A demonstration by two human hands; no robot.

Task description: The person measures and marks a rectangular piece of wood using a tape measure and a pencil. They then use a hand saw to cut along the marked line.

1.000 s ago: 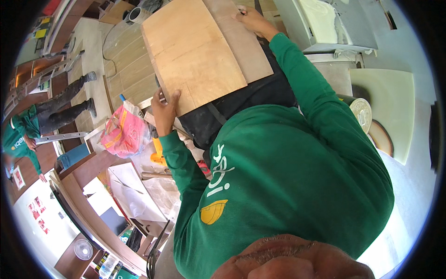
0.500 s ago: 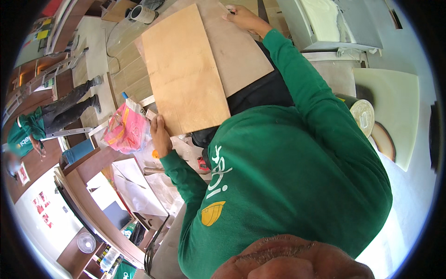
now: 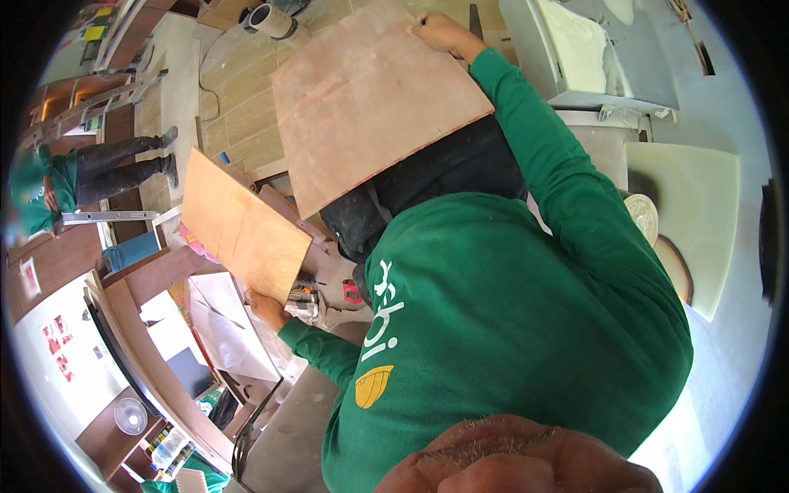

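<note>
My left hand (image 3: 267, 307) is closed on the near end of a thin, light wooden board (image 3: 238, 223). That board is tilted and held off to the left, apart from the larger one. Across my lap, over black trousers (image 3: 448, 168), lies a larger pinkish-brown wooden board (image 3: 378, 107). At its far right corner is my right hand (image 3: 446, 35), fingers curled by the edge. A small dark tip shows at those fingers; what it belongs to is hidden.
A red tape measure (image 3: 352, 291) and other tools lie below the lighter board. A pink plastic bag (image 3: 197, 245) is partly covered by it. A can (image 3: 643, 215) stands at right, a white tub (image 3: 269, 20) farther off. At left a person (image 3: 62, 185) stands near a ladder (image 3: 111, 217).
My left hand has carried the lighter board left and nearer, off the larger board, whose face now shows fully. My right hand stays near the larger board's corner, shifted slightly right.
</note>
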